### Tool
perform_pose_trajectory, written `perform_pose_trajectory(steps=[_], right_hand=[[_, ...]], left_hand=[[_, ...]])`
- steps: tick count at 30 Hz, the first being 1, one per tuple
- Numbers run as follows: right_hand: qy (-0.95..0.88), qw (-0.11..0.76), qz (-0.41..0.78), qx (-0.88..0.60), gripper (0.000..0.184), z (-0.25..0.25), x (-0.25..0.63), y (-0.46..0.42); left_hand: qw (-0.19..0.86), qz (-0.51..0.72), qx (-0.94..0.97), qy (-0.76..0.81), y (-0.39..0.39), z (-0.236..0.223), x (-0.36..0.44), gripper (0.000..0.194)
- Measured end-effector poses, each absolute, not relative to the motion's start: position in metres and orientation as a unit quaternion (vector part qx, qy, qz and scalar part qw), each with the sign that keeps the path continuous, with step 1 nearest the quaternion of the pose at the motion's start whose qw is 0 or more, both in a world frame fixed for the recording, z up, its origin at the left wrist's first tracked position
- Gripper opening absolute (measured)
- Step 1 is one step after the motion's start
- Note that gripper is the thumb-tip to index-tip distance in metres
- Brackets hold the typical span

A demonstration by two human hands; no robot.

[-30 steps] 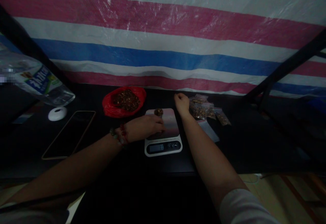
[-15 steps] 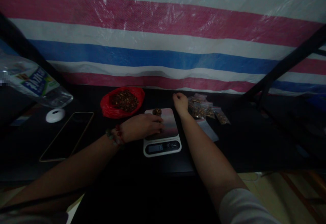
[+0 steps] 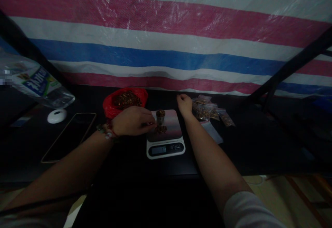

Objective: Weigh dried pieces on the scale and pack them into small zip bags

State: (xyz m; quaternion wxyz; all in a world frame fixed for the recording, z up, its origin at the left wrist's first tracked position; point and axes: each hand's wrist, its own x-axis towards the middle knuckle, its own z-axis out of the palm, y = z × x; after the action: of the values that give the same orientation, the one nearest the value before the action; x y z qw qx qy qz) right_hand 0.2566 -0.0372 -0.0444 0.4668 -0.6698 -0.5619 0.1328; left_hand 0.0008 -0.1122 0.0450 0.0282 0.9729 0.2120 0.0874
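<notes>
A white kitchen scale (image 3: 166, 153) with a shiny platform stands before me. On it are a small clear cup (image 3: 160, 117) filled with brown bits and a little loose heap of brown pieces (image 3: 161, 129). My left hand (image 3: 133, 121) hovers by the platform's left edge, fingers pressed together; whatever they may hold is hidden. Behind it lies an open red plastic bag (image 3: 109, 107) full of dark reddish-brown bits. My right hand (image 3: 184, 105) rests on the table right of the scale, fingers curled, their inside hidden. Several small filled zip bags (image 3: 206, 110) lie beside it.
A flat, pale plastic bag (image 3: 212, 132) lies right of my right forearm. On the left are a phone (image 3: 70, 138), a white rounded object (image 3: 56, 116) and a clear labelled bottle (image 3: 38, 81) on its side. A striped plastic sheet (image 3: 166, 62) hangs behind the black table (image 3: 259, 145).
My left hand has drawn back leftward from over the scale platform, uncovering the cup and the loose heap. It now covers part of the red bag. My right hand has stayed put.
</notes>
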Motion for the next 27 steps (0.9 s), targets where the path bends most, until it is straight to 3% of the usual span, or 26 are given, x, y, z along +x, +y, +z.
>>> perform_pose_trajectory(steps=[6, 15, 21, 27], right_hand=[[-0.560, 0.466, 0.132, -0.672, 0.033, -0.045, 0.257, -0.036], [-0.559, 0.475, 0.120, -0.669, 0.032, -0.046, 0.258, -0.036], [-0.566, 0.468, 0.119, -0.668, 0.032, -0.045, 0.257, -0.037], [-0.562, 0.471, 0.119, -0.670, 0.033, -0.048, 0.258, -0.035]], left_hand=[[0.078, 0.025, 0.972, 0.219, -0.104, 0.045, -0.007, 0.023], [0.069, 0.043, 0.975, 0.205, -0.107, 0.037, 0.004, 0.027], [-0.001, 0.086, 0.919, 0.385, -0.074, 0.043, -0.033, 0.040], [0.005, 0.011, 0.861, 0.508, -0.035, 0.026, -0.078, 0.040]])
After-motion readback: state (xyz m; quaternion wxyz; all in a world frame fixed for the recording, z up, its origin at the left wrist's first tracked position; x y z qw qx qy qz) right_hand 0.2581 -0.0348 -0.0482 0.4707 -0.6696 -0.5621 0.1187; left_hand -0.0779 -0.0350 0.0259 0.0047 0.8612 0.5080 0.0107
